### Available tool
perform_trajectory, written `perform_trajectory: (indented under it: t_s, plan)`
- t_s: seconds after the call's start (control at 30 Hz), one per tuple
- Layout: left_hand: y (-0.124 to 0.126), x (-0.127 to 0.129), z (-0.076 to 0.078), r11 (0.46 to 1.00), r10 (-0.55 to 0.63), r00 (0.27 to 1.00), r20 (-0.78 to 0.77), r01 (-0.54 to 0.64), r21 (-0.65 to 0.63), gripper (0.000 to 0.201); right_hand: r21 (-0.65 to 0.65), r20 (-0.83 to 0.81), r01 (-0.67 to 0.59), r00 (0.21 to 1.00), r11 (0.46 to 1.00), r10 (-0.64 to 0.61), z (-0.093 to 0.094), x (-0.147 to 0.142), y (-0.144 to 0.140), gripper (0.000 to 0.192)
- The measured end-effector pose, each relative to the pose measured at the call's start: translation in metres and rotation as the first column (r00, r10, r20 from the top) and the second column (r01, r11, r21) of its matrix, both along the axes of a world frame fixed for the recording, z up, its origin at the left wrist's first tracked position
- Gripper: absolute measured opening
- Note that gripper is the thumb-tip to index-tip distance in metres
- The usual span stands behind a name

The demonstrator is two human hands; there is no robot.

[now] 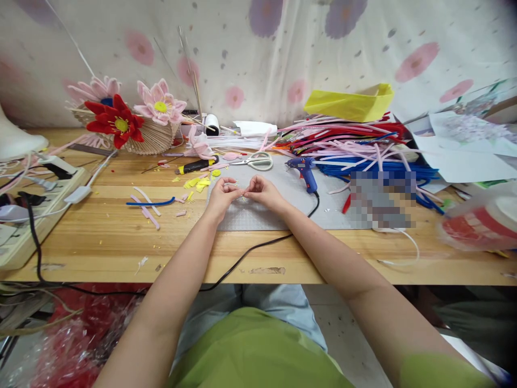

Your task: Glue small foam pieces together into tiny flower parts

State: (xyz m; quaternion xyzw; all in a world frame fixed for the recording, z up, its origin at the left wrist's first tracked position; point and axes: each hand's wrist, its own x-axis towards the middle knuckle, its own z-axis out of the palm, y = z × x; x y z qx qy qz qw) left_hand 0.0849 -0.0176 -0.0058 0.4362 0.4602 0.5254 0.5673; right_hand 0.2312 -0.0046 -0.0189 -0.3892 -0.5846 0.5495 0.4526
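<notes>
Head view of a wooden worktable (pixel 121 237) set against a hanging cloth (pixel 283 48) printed with pink and purple flowers. A grey cutting mat (pixel 258 215) lies at the table's centre; beyond it rest white-handled scissors (pixel 258 160), a blue glue gun (pixel 304 171) with its black cord (pixel 258 249) trailing off the near edge, and a black-and-yellow tool (pixel 196 165). A heap of pink, red and blue pipe cleaners (pixel 355 148) fills the right rear, with a yellow folded paper (pixel 350 103) behind it and white sheets (pixel 464 156) farther right. At left rear, a woven basket (pixel 153 137) carries a red flower (pixel 115 123) and a pink flower (pixel 160 103); a power strip (pixel 28 226) sits at the left edge. Yellow scraps (pixel 197 183) and short pink and blue pieces (pixel 147 205) lie left of the mat. The left hand (pixel 220 195) and right hand (pixel 262 191) meet above the mat, fingertips pinched together on a small pale piece (pixel 241 192) held between them, just over the mat's far half; the piece is too small to make out its form or colour with certainty
</notes>
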Motion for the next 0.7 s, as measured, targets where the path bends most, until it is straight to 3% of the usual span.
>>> perform_trajectory:
  t_s: [0.17, 0.33, 0.5, 0.7]
  plan:
    - [0.003, -0.005, 0.0, 0.995, 0.099, 0.983, -0.153, -0.093, 0.047, 0.04, 0.051, 0.283, 0.102, 0.952, 0.994, -0.112, 0.0, 0.012, 0.001, 0.029]
    - [0.009, -0.012, -0.007, 0.973, 0.193, 0.903, -0.383, -0.125, 0.196, 0.031, 0.208, 0.632, 0.113, 0.743, 0.972, -0.222, 0.007, 0.013, -0.01, 0.017]
    - [0.012, -0.015, -0.012, 0.968, 0.207, 0.861, -0.465, -0.11, 0.226, 0.031, 0.351, 0.738, 0.021, 0.609, 0.936, -0.29, 0.011, 0.001, -0.02, 0.011]
    - [0.011, -0.015, -0.01, 0.96, 0.248, 0.89, -0.382, -0.174, 0.219, 0.029, 0.396, 0.776, -0.049, 0.552, 0.917, -0.306, 0.013, -0.004, -0.025, 0.014]
